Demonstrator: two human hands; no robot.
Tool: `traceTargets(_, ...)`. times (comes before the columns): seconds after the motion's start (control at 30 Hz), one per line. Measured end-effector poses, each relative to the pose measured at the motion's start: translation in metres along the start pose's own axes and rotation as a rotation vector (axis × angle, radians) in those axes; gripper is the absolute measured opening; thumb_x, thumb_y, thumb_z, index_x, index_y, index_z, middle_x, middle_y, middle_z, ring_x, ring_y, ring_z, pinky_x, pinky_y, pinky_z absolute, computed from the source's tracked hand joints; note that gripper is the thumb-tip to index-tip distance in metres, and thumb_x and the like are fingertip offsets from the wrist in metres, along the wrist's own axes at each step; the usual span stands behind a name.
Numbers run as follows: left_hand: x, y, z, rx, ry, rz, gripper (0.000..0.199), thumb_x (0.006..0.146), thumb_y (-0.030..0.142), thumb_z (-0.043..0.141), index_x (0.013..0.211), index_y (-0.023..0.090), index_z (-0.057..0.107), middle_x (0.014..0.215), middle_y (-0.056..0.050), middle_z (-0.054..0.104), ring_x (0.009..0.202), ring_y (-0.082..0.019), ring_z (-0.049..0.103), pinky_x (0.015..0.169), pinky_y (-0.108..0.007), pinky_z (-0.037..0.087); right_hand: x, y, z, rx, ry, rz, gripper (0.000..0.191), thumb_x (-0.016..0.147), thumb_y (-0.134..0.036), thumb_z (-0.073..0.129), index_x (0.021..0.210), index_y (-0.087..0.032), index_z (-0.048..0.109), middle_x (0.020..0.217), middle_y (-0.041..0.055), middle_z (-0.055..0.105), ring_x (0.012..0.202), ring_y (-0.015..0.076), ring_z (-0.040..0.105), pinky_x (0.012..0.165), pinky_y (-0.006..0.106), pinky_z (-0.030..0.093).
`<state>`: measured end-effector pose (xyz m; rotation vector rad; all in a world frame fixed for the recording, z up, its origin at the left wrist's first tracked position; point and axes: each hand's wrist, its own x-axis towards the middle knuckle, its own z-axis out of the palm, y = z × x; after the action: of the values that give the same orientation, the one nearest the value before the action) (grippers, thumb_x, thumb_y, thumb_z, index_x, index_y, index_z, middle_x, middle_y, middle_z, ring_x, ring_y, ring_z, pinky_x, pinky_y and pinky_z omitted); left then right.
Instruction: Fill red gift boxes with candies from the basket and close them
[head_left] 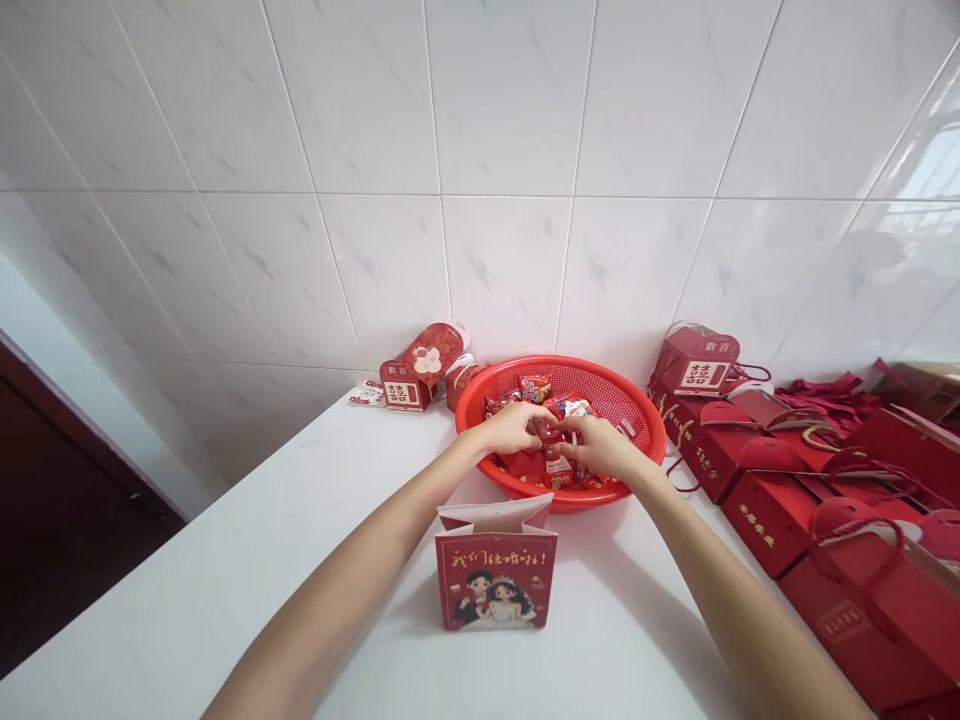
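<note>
Both my hands reach into a red plastic basket [469, 412] that holds several small wrapped candies, mostly red. My left hand [516, 428] has its fingers curled over the middle of the heap, closed around red wrapped candy [551, 440]. Facing it, my right hand [601, 446] is closed too, thumb and fingers bent onto the red wrappers. The fingertips nearly meet, and what lies under them is partly hidden. In front of the basket, between my forearms, an upright red gift box [496, 580] with a printed wedding couple stands with its top flaps open.
Folded red boxes [405, 385] stand by the tiled wall [502, 260] left of the basket. Several red boxes with rope handles [780, 510] crowd the right side of the white table [337, 520]. Dark red ribbon [825, 395] lies behind them.
</note>
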<state>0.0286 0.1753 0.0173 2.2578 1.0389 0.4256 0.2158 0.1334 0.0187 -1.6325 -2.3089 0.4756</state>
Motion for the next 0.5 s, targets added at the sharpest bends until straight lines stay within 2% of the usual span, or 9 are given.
traceTargets(0.17, 0.0006, -0.0045, -0.0002, -0.149, 0.018, 0.010, 0.052, 0.068, 0.005, 0.061, 0.118, 0.014, 0.068, 0.105, -0.007, 0.073, 0.090, -0.019, 0.068, 0.078, -0.026, 0.053, -0.0015, 0.0002, -0.0034, 0.132, 0.029, -0.050, 0.014, 0.087, -0.022, 0.062, 0.093, -0.017, 0.073, 0.091, 0.0036, 0.074, 0.086, 0.0202, 0.066, 0.071, 0.026, 0.042)
traceTargets(0.3, 0.0035, -0.0066, 0.0010, -0.194, 0.020, -0.013, 0.052, 0.070, 0.005, 0.059, 0.120, 0.014, 0.067, 0.105, -0.007, 0.073, 0.091, -0.020, 0.069, 0.076, -0.027, 0.055, -0.0011, 0.0003, -0.0051, 0.169, 0.068, -0.073, 0.011, 0.083, -0.021, 0.060, 0.084, -0.017, 0.071, 0.079, 0.0021, 0.073, 0.075, 0.0186, 0.065, 0.066, 0.025, 0.042)
traceTargets(0.4, 0.0040, -0.0063, 0.0017, -0.109, -0.005, -0.069, 0.048, 0.074, 0.006, 0.060, 0.121, 0.013, 0.066, 0.102, -0.008, 0.074, 0.092, -0.020, 0.069, 0.077, -0.027, 0.054, -0.0002, 0.0003, -0.0061, 0.174, 0.105, -0.052, 0.012, 0.081, -0.018, 0.058, 0.081, -0.018, 0.070, 0.076, 0.0021, 0.072, 0.073, 0.0179, 0.065, 0.065, 0.025, 0.041)
traceTargets(0.5, 0.0015, -0.0040, 0.0017, 0.053, -0.109, -0.142, 0.038, 0.075, 0.010, 0.064, 0.112, 0.012, 0.070, 0.103, -0.008, 0.074, 0.090, -0.021, 0.069, 0.075, -0.026, 0.054, 0.0001, 0.0012, -0.0065, 0.191, 0.178, 0.005, 0.013, 0.082, -0.018, 0.057, 0.079, -0.017, 0.069, 0.075, 0.0027, 0.071, 0.073, 0.0181, 0.065, 0.067, 0.025, 0.041)
